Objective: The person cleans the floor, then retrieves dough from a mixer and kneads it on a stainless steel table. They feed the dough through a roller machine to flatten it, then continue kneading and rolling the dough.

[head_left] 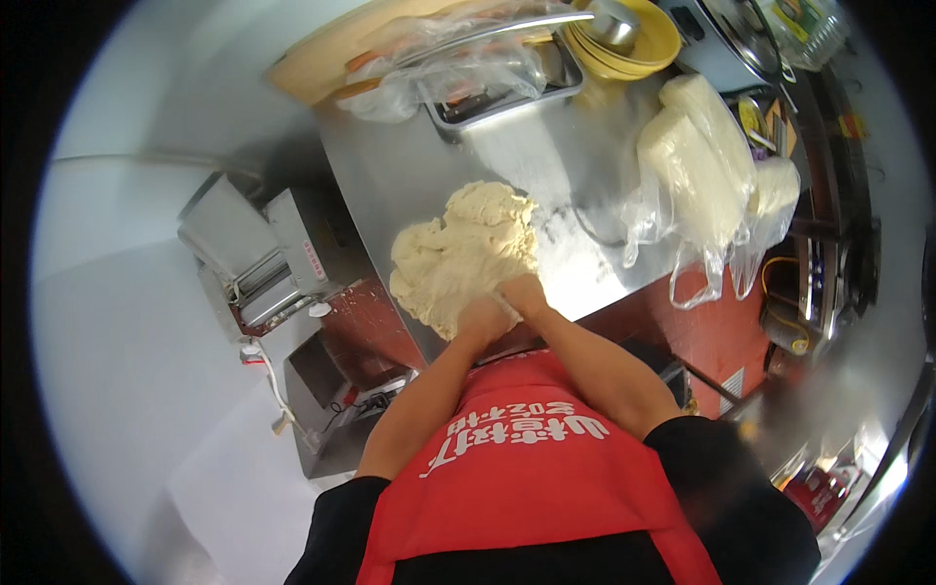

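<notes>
A large, lumpy mass of pale yellow dough (458, 255) lies on the steel worktable (390, 161), near its front left corner. At the dough's near edge, my left hand (485, 318) is closed and sunk into it. Just to the right and slightly farther in, my right hand (524, 295) also grips the dough, close beside the left. Most of the fingers on both hands are hidden by the dough and the backs of the hands.
Clear bags of pale contents (697, 161) rest on the table's right side. Along the back are a metal tray (507, 112) under plastic wrapping and stacked yellow bowls (634, 49) holding a metal cup. A steel machine (263, 253) stands left, below table level.
</notes>
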A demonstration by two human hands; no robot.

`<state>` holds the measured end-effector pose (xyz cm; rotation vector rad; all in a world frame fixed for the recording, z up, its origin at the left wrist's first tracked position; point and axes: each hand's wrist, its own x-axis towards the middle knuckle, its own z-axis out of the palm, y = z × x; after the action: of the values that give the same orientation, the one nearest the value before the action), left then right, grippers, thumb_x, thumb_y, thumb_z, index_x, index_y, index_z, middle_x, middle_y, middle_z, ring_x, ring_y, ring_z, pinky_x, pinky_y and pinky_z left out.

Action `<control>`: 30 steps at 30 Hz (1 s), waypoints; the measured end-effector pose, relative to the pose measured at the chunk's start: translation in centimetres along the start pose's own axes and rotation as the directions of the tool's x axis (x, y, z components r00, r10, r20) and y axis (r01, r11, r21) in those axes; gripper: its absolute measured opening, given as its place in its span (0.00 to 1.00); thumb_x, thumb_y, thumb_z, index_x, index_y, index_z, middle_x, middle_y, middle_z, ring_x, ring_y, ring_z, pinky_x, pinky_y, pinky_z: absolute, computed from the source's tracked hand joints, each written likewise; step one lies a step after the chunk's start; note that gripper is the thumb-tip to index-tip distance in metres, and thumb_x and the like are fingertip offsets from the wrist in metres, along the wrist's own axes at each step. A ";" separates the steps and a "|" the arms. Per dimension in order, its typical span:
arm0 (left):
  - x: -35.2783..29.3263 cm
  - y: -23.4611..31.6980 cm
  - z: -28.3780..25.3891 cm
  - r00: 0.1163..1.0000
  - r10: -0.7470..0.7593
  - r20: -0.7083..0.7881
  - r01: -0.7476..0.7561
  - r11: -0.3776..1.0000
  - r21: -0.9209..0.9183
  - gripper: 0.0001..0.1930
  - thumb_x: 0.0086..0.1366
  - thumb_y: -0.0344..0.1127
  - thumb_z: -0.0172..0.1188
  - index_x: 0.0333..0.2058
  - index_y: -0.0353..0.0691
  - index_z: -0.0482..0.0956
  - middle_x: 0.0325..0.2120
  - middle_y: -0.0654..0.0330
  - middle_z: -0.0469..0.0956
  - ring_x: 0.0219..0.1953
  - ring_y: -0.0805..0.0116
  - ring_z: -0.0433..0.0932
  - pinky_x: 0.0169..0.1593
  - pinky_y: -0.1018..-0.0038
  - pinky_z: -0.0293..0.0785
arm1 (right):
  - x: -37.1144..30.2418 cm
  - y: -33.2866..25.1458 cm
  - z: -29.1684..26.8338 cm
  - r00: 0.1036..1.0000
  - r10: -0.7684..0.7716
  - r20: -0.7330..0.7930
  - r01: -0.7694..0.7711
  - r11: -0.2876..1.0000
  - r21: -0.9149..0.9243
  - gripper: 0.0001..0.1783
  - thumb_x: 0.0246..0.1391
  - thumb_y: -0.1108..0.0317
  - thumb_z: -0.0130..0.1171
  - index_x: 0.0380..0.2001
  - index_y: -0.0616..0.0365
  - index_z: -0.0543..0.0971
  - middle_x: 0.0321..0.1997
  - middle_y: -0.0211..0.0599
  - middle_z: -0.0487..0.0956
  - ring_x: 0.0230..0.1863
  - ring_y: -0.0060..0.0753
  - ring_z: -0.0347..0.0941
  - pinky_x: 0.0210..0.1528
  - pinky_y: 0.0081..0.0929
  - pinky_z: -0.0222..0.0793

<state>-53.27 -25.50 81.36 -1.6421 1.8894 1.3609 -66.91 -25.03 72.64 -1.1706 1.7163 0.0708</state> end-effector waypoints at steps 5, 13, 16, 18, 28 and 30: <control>1.0 1.5 0.0 0.964 -0.253 0.077 0.251 0.967 0.029 0.25 0.60 0.56 0.52 0.43 0.42 0.83 0.42 0.47 0.82 0.48 0.47 0.80 0.51 0.58 0.75 | -0.5 -1.4 -2.6 0.999 -0.024 0.043 0.022 0.999 0.047 0.17 0.44 0.56 0.57 0.31 0.55 0.85 0.36 0.56 0.82 0.40 0.57 0.79 0.44 0.44 0.75; 3.6 -2.8 3.8 1.000 -0.009 -0.029 0.014 0.986 0.168 0.15 0.55 0.41 0.55 0.32 0.36 0.84 0.34 0.44 0.82 0.38 0.46 0.82 0.43 0.58 0.77 | -0.6 -0.7 -5.8 0.871 -0.054 0.488 -0.226 0.837 0.498 0.11 0.49 0.67 0.57 0.27 0.66 0.81 0.19 0.36 0.74 0.20 0.34 0.70 0.20 0.33 0.65; 2.9 -5.9 3.9 0.961 0.187 -0.205 -0.167 0.980 0.112 0.10 0.50 0.34 0.56 0.22 0.34 0.83 0.22 0.43 0.80 0.26 0.44 0.80 0.32 0.56 0.75 | 0.0 -1.1 -10.6 0.888 -0.271 0.371 0.052 0.862 0.504 0.06 0.51 0.71 0.55 0.29 0.62 0.79 0.18 0.29 0.68 0.16 0.24 0.62 0.14 0.28 0.54; 1.4 -8.9 1.7 0.924 0.241 -0.296 -0.253 0.968 -0.001 0.09 0.51 0.32 0.55 0.22 0.33 0.82 0.20 0.42 0.78 0.23 0.44 0.78 0.30 0.56 0.74 | 0.8 -2.6 -14.9 0.940 -0.300 0.165 0.117 0.735 0.668 0.05 0.54 0.71 0.54 0.30 0.59 0.78 0.19 0.27 0.68 0.14 0.21 0.59 0.12 0.26 0.49; 1.2 -10.4 -5.0 0.890 -0.029 -0.454 -0.012 0.996 -0.087 0.11 0.52 0.32 0.53 0.21 0.32 0.81 0.24 0.41 0.80 0.29 0.44 0.81 0.37 0.57 0.78 | 5.1 -10.3 -13.3 0.945 -0.188 0.269 0.153 0.977 0.149 0.09 0.44 0.69 0.57 0.20 0.64 0.76 0.13 0.31 0.68 0.15 0.26 0.59 0.17 0.32 0.58; 1.4 -9.0 -5.9 0.883 -0.115 -0.455 0.064 0.990 -0.126 0.12 0.53 0.33 0.53 0.24 0.32 0.83 0.27 0.41 0.81 0.32 0.44 0.82 0.39 0.57 0.78 | 4.8 -9.9 -11.2 0.951 -0.284 0.119 0.283 0.959 0.030 0.10 0.41 0.68 0.58 0.17 0.64 0.76 0.12 0.37 0.70 0.15 0.31 0.63 0.20 0.34 0.61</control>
<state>-43.69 -30.08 79.26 -2.2412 1.9729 1.1197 -67.65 -39.37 78.96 -1.3638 1.4252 -0.0440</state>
